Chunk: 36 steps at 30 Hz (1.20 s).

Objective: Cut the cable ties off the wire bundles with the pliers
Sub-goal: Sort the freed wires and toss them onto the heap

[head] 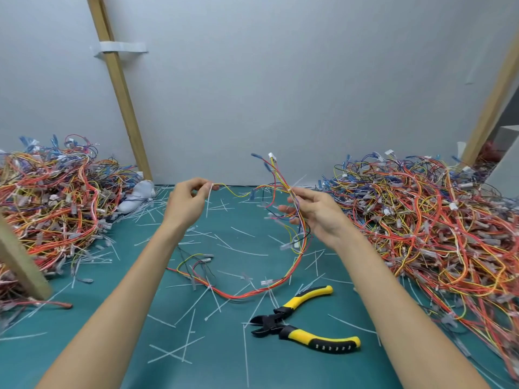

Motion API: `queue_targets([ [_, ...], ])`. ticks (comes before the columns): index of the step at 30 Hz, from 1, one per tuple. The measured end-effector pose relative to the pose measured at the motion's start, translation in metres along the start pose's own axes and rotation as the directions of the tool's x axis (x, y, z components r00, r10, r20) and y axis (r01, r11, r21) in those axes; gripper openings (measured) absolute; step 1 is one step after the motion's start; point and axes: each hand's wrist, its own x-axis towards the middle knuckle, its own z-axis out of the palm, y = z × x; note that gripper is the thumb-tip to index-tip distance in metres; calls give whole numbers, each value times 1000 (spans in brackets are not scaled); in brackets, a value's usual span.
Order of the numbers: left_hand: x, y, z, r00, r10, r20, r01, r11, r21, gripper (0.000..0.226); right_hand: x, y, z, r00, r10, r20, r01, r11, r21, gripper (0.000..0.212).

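Both left hand (186,200) and right hand (311,211) pinch the limp, light coloured-wire bundle (301,249), probably best held beside a white plastic cable tie (209,202).

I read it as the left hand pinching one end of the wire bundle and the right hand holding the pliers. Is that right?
Not quite. In the head view the pliers lie on the green mat, untouched; the right hand holds the wire bundle too. The left hand does pinch one end.
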Motion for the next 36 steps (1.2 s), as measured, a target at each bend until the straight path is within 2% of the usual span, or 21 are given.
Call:
queue_targets([
  [3,0,-11,5,999,17,-50,-16,1000,16,21,-1,-2,1,997,59,54,-69,977,200,27],
  [6,-1,-21,11,999,34,-33,-33,999,15,18,0,-2,-1,995,81,66,-97,949,301,28],
  [14,-6,-31,14,999,52,9,-52,997,-53,14,1,5,-7,993,112,44,-121,923,364,28],
  [18,-5,-25,15,998,64,9,-64,997,-53,20,2,6,-7,993,108,55,-121,915,386,27],
  [20,-7,-23,14,997,81,3,-81,997,-8,20,2,6,-6,993,105,54,-118,913,391,26],
  [23,-12,-21,13,991,131,10,-131,979,156,10,2,2,-3,994,101,51,-113,913,392,27],
  [26,-18,-11,13,972,214,-96,-179,941,286,19,1,-3,0,996,88,30,-93,909,406,27],
  [28,-30,7,14,924,316,-216,-258,931,259,13,2,-7,3,998,69,-1,-61,892,449,27],
  [29,-39,16,16,911,348,-219,-302,928,219,10,3,-9,4,998,62,-12,-49,877,477,27],
  [31,-59,29,24,939,332,-89,-325,942,84,19,4,-15,7,998,51,-25,-31,850,526,26],
  [33,-81,39,34,966,227,121,-221,974,-56,24,5,-21,12,999,36,-24,-16,825,565,27],
  [36,-104,42,52,941,106,321,-66,989,-133,22,7,-28,21,1000,19,-23,-2,806,592,28],
])
